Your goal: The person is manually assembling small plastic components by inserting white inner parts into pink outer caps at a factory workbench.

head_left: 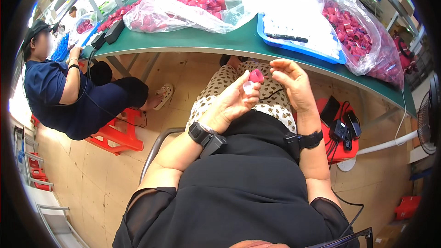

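Observation:
My left hand [232, 101] is raised over my lap and pinches a small pink cap [256, 76] with a clear white plastic piece [248, 87] just under it. My right hand [290, 80] hovers beside it on the right, fingers curled, thumb and forefinger close to the pink cap; whether it touches the cap is unclear. Both wrists wear black bands. On the green table's edge [216, 43] ahead stands a blue tray [275, 41] filled with white parts, with a black pen-like tool [285, 37] lying across it.
Clear plastic bags of pink caps lie on the table at the middle [193, 2] and right [363, 36]. A person in dark blue [59, 92] sits at the left on a red stool [117, 133]. Another red stool [340, 133] with black devices and cables stands at my right; a fan [427, 119] is beyond it.

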`<state>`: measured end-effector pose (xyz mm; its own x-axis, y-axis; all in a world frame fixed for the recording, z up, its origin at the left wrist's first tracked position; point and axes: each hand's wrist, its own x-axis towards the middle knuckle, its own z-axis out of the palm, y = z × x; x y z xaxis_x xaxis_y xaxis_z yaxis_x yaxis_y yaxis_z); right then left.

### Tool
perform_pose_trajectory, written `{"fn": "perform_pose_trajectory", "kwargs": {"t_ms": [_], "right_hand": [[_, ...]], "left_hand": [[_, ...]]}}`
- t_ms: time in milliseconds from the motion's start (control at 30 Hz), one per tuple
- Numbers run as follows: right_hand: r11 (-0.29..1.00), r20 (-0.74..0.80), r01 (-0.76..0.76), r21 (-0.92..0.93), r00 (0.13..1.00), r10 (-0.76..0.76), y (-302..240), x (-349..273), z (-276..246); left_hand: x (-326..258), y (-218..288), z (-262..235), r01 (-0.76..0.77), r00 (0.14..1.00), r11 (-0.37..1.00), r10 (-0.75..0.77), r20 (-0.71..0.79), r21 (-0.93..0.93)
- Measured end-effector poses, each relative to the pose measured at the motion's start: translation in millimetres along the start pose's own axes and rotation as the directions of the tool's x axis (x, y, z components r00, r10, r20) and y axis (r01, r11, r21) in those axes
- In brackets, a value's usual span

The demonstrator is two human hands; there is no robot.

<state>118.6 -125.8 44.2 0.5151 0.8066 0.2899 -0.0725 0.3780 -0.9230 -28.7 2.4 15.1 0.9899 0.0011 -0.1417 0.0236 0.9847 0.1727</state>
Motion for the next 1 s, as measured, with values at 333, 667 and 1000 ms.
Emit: {"fn": "perform_pose_trajectory", "kwargs": {"t_ms": [333,667,1000], "right_hand": [[0.982,0.042,-0.08,-0.17,0.995,0.088,11,-4,22],[0.979,-0.018,0.019,-0.201,1.0,-0.024,16,-3,20],[0.974,-0.085,-0.02,-0.226,0.996,0.001,10,1,10]], "left_hand": [[5,-1,-5,-0.072,0.994,0.997,0.071,0.082,0.009],[7,-4,-7,0.011,0.996,0.998,-0.016,0.089,0.055],[1,-3,6,-0.212,0.938,0.755,0.336,-0.089,0.621]]}}
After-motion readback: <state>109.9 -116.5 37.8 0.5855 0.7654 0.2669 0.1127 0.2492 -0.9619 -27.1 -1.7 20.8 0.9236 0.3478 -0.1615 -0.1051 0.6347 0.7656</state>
